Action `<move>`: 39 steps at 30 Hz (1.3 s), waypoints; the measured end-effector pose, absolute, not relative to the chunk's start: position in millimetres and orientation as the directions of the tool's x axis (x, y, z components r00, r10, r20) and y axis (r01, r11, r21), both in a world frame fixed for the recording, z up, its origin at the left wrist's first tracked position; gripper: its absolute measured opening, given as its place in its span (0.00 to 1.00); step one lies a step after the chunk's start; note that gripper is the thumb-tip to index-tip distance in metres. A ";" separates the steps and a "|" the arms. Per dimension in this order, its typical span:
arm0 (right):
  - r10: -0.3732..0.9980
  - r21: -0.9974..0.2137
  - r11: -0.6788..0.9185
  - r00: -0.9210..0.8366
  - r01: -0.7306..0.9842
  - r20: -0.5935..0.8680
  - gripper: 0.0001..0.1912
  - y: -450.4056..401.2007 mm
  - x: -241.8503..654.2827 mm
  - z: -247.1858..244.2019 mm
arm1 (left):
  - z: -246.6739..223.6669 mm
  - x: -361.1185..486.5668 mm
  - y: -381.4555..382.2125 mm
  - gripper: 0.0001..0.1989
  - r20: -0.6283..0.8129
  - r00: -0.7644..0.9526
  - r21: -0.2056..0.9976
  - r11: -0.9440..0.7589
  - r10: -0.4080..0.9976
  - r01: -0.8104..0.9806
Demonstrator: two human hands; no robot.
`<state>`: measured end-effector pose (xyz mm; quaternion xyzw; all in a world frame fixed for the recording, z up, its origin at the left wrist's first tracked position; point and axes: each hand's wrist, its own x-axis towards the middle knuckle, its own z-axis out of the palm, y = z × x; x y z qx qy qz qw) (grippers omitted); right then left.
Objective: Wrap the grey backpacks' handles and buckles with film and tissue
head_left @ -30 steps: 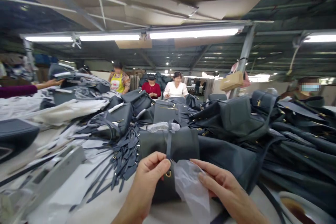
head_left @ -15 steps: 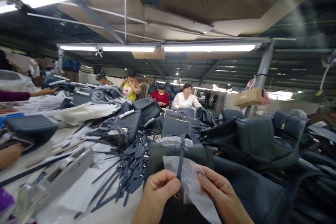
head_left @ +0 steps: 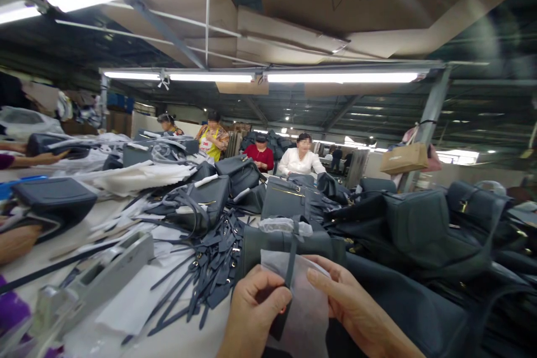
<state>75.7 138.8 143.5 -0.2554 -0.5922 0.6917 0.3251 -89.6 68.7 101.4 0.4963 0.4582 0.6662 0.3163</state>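
My left hand [head_left: 258, 305] pinches a narrow dark strap [head_left: 292, 257] between thumb and fingers, low in the middle of the view. The strap runs up to a dark green bag [head_left: 268, 240] that has clear plastic wrap [head_left: 285, 226] round its top part. My right hand [head_left: 342, 296] grips the upper right edge of a translucent white sheet [head_left: 308, 302], thumb in front and fingers behind. This sheet hangs behind the strap, between both hands. A small reddish thing shows beside my left fingertips, too small to make out.
Left of my hands lies a pile of dark straps with buckles [head_left: 216, 260], then a grey metal device [head_left: 111, 268]. Dark bags [head_left: 415, 224] are heaped on the right. Another person's hand [head_left: 19, 243] is at the far left; several people sit or stand across the table.
My right hand has shifted its hold to the sheet's upper edge, and the sheet now hangs straighter and flatter. The whole view has shifted slightly, moving the scene rightward.
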 end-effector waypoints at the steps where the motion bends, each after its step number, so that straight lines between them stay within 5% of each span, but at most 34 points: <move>1: 0.783 -0.993 -0.046 -0.621 -0.108 0.031 0.24 142.0 74.2 146.4 | 103.2 -90.4 67.8 0.09 0.384 -0.304 0.921 -0.386 0.872 0.055; 8: 0.823 -0.994 0.112 -0.561 0.002 0.092 0.23 152.4 66.2 168.8 | 103.5 -92.4 68.4 0.06 0.428 -0.359 0.900 -0.428 0.829 0.084; 15: 0.721 -0.995 -0.002 -0.690 -0.098 0.066 0.20 148.9 59.1 177.6 | 100.2 -90.9 74.6 0.05 0.414 -0.364 0.904 -0.425 0.834 0.054; 20: 0.705 -0.997 0.064 -0.706 -0.037 0.071 0.20 150.4 54.2 180.5 | 102.6 -90.1 69.8 0.02 0.406 -0.379 0.908 -0.414 0.832 0.064; 25: 0.751 -0.997 0.070 -0.655 -0.041 0.080 0.21 151.9 52.9 181.3 | 94.7 -92.3 72.1 0.35 0.297 -0.329 0.855 -0.403 0.897 -0.326; 29: 0.754 -0.996 0.088 -0.653 -0.010 0.073 0.21 155.8 56.6 181.0 | 89.7 -98.3 72.7 0.20 0.258 -0.212 0.875 -0.321 0.943 -0.363; 39: 0.773 -0.994 0.107 -0.631 0.029 0.065 0.21 160.7 57.9 182.4 | 118.8 -95.2 58.3 0.22 0.198 -0.019 0.840 -0.179 0.980 -0.513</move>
